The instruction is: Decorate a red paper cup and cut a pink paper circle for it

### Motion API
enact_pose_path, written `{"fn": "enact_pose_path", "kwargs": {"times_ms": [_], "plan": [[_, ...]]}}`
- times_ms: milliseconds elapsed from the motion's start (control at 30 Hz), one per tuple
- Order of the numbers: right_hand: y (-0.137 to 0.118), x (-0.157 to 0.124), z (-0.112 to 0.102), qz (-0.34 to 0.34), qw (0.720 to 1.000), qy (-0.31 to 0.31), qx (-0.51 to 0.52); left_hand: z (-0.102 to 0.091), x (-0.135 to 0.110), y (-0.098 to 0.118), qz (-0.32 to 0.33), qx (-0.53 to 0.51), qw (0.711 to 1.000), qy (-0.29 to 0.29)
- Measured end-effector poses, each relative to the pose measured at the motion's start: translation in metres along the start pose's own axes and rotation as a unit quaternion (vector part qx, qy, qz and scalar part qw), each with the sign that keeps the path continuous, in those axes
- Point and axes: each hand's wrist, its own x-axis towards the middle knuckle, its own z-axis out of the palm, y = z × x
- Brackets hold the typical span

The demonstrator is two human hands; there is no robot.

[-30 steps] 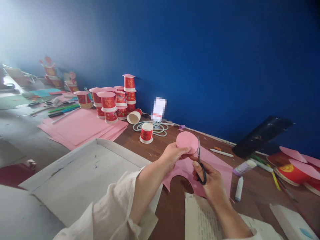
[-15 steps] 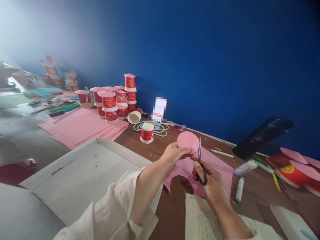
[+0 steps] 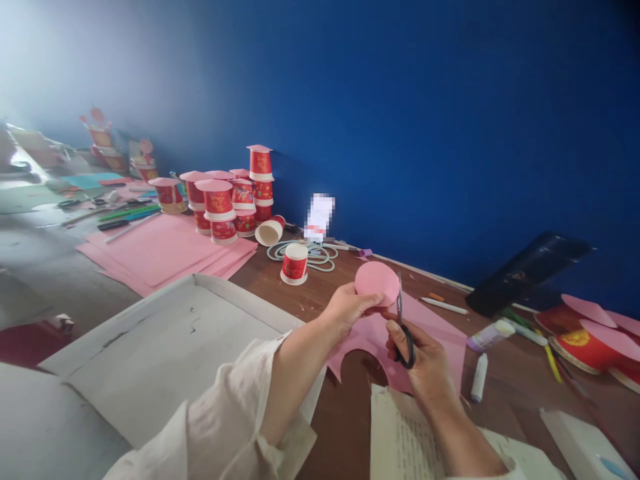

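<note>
My left hand (image 3: 347, 310) pinches a round pink paper disc (image 3: 376, 279) and holds it up above the brown table (image 3: 345, 413). My right hand (image 3: 423, 363) is closed round the black handles of a pair of scissors (image 3: 401, 320), whose blades point up along the disc's right edge. Under both hands lies a pink paper sheet (image 3: 435, 333) with a curved piece cut out of its near edge.
Red paper cups (image 3: 235, 200) with pink tops are stacked at the back left on pink sheets (image 3: 160, 253). One upturned cup (image 3: 294, 263) stands by a coiled cable. A white tray (image 3: 165, 347) lies left; a glue stick (image 3: 489, 335), pens, capped cups (image 3: 585, 340) right.
The disc and the scissors have barely shifted; both hands keep their hold. The view has moved slightly.
</note>
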Motion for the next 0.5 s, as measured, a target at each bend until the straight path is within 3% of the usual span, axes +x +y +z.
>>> {"fn": "enact_pose_path", "kwargs": {"times_ms": [500], "plan": [[-0.0035,-0.0009,-0.0010,-0.001,1.000,0.004,-0.012,0.0031,-0.0014,0.0030,-0.003,0.021,1.000,0.020]]}}
